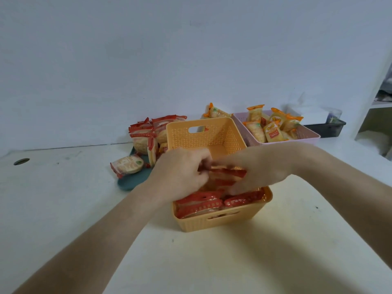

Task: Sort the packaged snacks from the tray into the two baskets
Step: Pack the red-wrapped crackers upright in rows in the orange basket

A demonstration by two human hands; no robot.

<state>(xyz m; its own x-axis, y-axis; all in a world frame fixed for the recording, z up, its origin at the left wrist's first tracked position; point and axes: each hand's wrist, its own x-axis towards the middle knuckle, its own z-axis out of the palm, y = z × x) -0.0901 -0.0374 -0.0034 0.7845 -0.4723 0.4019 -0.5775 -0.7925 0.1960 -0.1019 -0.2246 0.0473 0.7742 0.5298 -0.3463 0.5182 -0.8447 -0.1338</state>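
Observation:
An orange basket point(212, 132) stands in the middle of the table with several red-edged snack packs point(203, 203) stacked at its near end. Both hands are inside it. My left hand point(180, 170) and my right hand point(261, 168) each grip an end of one red-edged pack point(227, 172) just above the stack; the right hand is blurred. Left of the basket, a dark teal tray point(129, 184) carries a pile of red-edged packs point(146, 136) and one lying flat point(127, 166). A pink basket point(305, 137) at the back right holds several orange-edged packs point(273, 126).
One orange-edged pack point(215, 112) lies behind the orange basket. A dark box point(326, 128) with white material on top stands at the back right, beside a white shelf unit point(375, 115). A round hole point(21, 161) is in the tabletop at far left.

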